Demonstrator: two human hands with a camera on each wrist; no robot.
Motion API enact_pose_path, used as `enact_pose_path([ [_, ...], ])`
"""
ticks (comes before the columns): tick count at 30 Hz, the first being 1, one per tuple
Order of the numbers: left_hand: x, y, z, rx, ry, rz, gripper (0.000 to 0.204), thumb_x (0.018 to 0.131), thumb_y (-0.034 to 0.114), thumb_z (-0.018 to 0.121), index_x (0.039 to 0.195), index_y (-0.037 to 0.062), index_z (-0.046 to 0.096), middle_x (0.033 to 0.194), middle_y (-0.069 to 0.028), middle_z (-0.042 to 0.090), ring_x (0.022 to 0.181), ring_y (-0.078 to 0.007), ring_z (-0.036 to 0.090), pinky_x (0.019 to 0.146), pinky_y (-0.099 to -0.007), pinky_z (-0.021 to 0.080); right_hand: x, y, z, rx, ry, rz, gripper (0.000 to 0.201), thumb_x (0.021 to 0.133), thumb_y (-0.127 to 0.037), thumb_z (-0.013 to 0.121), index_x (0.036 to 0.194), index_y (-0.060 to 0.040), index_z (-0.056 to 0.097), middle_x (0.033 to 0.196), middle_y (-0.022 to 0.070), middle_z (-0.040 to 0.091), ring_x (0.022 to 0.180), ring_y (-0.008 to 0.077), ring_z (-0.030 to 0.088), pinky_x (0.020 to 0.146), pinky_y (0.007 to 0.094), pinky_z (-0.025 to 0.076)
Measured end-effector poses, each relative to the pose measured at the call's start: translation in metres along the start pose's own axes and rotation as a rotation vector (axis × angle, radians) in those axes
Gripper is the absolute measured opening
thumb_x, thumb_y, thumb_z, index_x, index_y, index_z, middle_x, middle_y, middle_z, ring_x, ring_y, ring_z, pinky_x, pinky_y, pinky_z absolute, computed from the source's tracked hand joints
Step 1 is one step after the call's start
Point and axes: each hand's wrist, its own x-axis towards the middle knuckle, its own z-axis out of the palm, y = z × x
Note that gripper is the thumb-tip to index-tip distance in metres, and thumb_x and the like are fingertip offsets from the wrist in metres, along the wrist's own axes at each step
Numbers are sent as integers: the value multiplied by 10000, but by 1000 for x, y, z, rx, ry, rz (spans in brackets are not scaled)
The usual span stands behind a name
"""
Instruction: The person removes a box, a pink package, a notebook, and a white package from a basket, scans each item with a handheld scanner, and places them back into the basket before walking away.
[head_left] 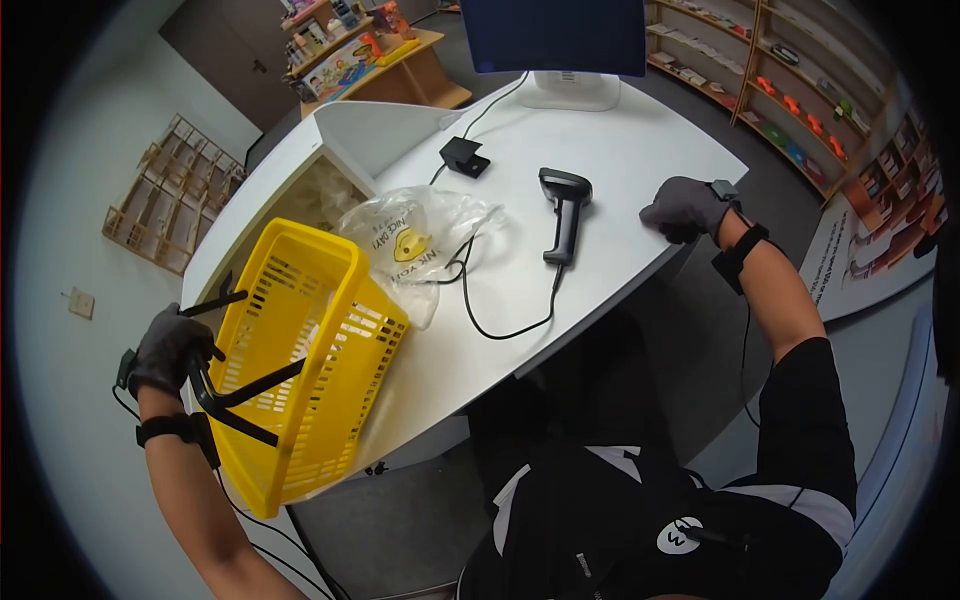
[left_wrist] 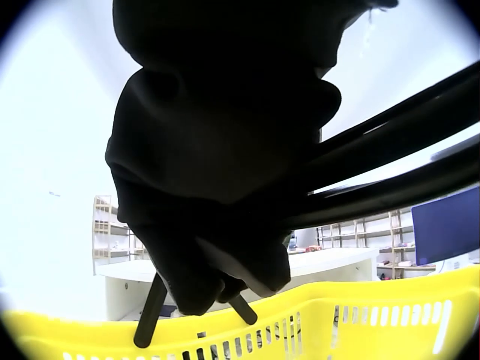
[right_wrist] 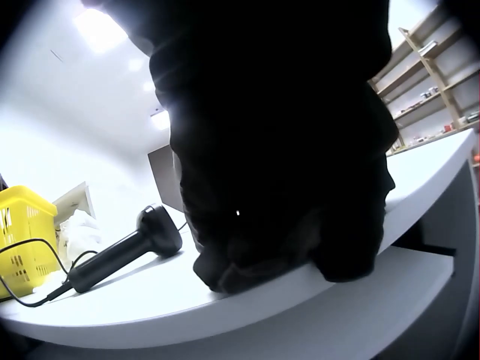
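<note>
The gloved left hand [head_left: 172, 350] grips the black handles [head_left: 262, 383] of a yellow basket [head_left: 335, 400], which is tilted at the counter's left side. In the left wrist view the fingers of the left hand [left_wrist: 217, 165] wrap around the handles above the basket's rim [left_wrist: 300, 300]. My gloved right hand [head_left: 690, 208] rests at the counter's near right edge, fingers curled in, holding nothing visible. To its left a black scanner [head_left: 566, 215] lies on the white counter [head_left: 500, 340]. Beside the basket is a crumpled clear plastic bag [head_left: 405, 235] with a yellow print.
A monitor [head_left: 555, 35] stands at the counter's back, with a small black device [head_left: 465, 157] nearer. The scanner's cable [head_left: 500, 335] loops over the counter towards the bag. Shelves [head_left: 790, 90] stand behind at the right, and a wooden display [head_left: 400, 75] at the back left.
</note>
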Motion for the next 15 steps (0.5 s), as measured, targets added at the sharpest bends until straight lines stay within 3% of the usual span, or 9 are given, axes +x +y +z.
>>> enact_pose_path([
  [3,-7,9,5,-141,14,-59,229,876,55,722,1027,38,551,719,-105,614,569,-224,637,529,-338,554,9,0,8,69,-8,26,496,951,-449,742,735,-4,778,667,99,744,587,215,722,599,371,578],
  [7,-17,22,7,-204,61,-110,205,897,44,682,1057,41,555,748,-98,619,561,-218,629,514,-321,554,13,-1,8,106,11,30,498,931,-455,760,715,-7,772,656,96,741,561,221,710,592,375,572],
  [12,-26,51,9,-217,46,-21,211,920,42,643,1114,44,559,769,-76,618,559,-183,616,518,-308,568,18,1,14,128,49,65,491,927,-454,757,697,-20,766,633,95,727,533,223,693,562,378,563],
  [15,-38,74,7,-210,129,42,307,943,51,626,1245,12,592,801,-47,607,558,-147,602,518,-288,569,20,5,19,160,46,47,488,924,-460,760,698,-27,763,627,97,715,512,232,677,520,396,548],
])
